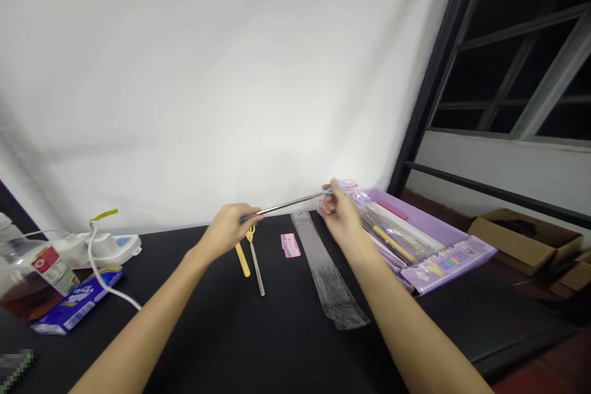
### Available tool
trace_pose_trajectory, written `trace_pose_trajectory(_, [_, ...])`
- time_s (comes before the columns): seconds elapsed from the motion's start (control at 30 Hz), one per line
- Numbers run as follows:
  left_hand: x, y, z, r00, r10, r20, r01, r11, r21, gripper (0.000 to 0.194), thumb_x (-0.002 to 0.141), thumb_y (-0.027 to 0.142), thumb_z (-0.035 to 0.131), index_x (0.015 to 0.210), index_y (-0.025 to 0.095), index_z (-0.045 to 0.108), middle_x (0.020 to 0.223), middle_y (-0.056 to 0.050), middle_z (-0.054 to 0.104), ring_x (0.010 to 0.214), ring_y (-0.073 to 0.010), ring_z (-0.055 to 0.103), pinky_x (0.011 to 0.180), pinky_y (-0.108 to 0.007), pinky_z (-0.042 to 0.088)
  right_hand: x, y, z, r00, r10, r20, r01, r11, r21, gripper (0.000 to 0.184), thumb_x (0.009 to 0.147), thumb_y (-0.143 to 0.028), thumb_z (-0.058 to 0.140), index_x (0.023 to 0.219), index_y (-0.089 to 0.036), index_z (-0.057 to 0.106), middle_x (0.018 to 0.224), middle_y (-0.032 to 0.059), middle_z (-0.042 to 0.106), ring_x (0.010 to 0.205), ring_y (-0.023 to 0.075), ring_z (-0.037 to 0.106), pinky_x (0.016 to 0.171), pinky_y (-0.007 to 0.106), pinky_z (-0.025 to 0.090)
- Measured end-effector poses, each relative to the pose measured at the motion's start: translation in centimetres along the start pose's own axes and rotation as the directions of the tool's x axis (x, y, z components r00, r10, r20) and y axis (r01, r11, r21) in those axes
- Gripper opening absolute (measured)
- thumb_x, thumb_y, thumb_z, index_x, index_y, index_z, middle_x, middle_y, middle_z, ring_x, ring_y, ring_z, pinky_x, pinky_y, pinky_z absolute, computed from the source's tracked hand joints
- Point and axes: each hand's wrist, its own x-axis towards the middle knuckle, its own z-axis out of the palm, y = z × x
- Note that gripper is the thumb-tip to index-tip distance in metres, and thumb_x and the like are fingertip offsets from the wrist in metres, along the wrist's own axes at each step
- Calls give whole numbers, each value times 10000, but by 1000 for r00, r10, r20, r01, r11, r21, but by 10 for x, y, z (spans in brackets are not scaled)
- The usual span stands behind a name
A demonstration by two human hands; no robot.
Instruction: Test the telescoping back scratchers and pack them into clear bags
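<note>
My left hand [233, 225] is closed round the dark blue end of a thin metal rod, which looks like an extended back scratcher [293, 202]. My right hand [340, 209] pinches its light-blue other end, so the rod slants across above the table. Beneath my left hand lie a yellow handle [243, 260] and a metal rod with a yellow claw-shaped head [257, 265]. A small pink card [290, 245] and a long clear plastic sleeve [325, 277] rest between my forearms. Beside my right hand is a purple display box [422, 221] holding several wrapped sticks.
On the left of the black table [207, 332] stand a bottle of dark liquid [28, 289], a blue packet [78, 301] and a white power strip [122, 246] with a cable. A white panel rises behind. Cardboard boxes [517, 252] sit beyond the right edge.
</note>
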Motion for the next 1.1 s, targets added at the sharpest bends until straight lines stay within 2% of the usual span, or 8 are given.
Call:
trace_pose_trajectory(0.17, [-39, -74, -18, 923, -153, -354, 274, 907, 321, 282, 969, 368, 499, 1018, 247, 749, 1124, -88, 758, 1033, -290, 695, 911, -417, 516, 30, -49, -42, 934, -142, -327, 161, 987, 30, 442, 923, -507, 613, 665, -194, 437, 458, -126, 286, 340, 12, 190, 330, 133, 189])
trace_pose_trajectory(0.37, [-43, -90, -21, 923, -119, -366, 259, 895, 363, 296, 989, 361, 472, 1029, 231, 735, 1082, -92, 764, 1000, -281, 687, 930, -426, 477, 29, -52, -48, 885, -240, -399, 301, 948, 99, 367, 995, -431, 529, 740, -170, 574, 482, -108, 326, 381, 22, 277, 376, 135, 291])
trace_pose_trajectory(0.53, [-21, -48, -13, 982, -3, -187, 54, 962, 268, 304, 1001, 368, 464, 1043, 214, 723, 976, -104, 755, 880, -247, 666, 839, -393, 482, 1, -10, -19, 991, -131, 9, 131, 991, 39, 393, 734, -510, 812, 747, -164, 627, 498, -103, 397, 427, 22, 304, 396, 150, 298])
trace_pose_trajectory(0.6, [-11, -18, -5, 996, 57, -76, -49, 994, 99, 324, 1008, 387, 454, 1054, 193, 709, 902, -89, 728, 827, -214, 648, 781, -340, 482, -19, 12, 0, 950, 70, 304, -44, 995, -92, 415, 670, -522, 847, 763, -166, 658, 483, -99, 395, 422, 28, 279, 390, 179, 261])
trace_pose_trajectory(0.67, [-2, 12, 2, 995, 59, 78, -50, 992, -116, 358, 1015, 409, 438, 915, 186, 699, 767, -35, 673, 676, -152, 587, 680, -283, 451, -37, 29, 15, 894, 167, 415, -106, 980, -166, 411, 700, -541, 817, 748, -155, 684, 452, -82, 399, 402, 29, 253, 393, 204, 215])
trace_pose_trajectory(0.77, [4, 39, 7, 968, -37, 250, 133, 916, -377, 462, 1018, 469, 395, 787, 161, 651, 615, 11, 549, 546, -106, 448, 559, -250, 376, -48, 38, 23, 855, 209, 474, -108, 967, -231, 377, 708, -501, 824, 784, -147, 719, 439, -87, 368, 404, 26, 239, 406, 213, 175])
trace_pose_trajectory(1.0, [4, 37, 9, 861, -132, 491, 460, 615, -640, 475, 985, 552, 414, 1125, 148, 621, 602, 36, 507, 464, -69, 305, 471, -213, 302, -29, 19, 2, 844, 261, 468, -94, 932, -351, 307, 709, -419, 812, 855, -168, 714, 665, -22, 579, 526, 65, 446, 508, 230, 343])
trace_pose_trajectory(1.1, [4, 33, 9, 858, -151, 491, 457, 662, -594, 449, 975, 538, 451, 1159, 160, 609, 600, 28, 535, 471, -76, 351, 468, -209, 298, -16, 11, -14, 873, 267, 409, 124, 689, -714, 259, 721, -385, 759, 858, -172, 705, 722, 22, 651, 592, 125, 547, 577, 276, 413])
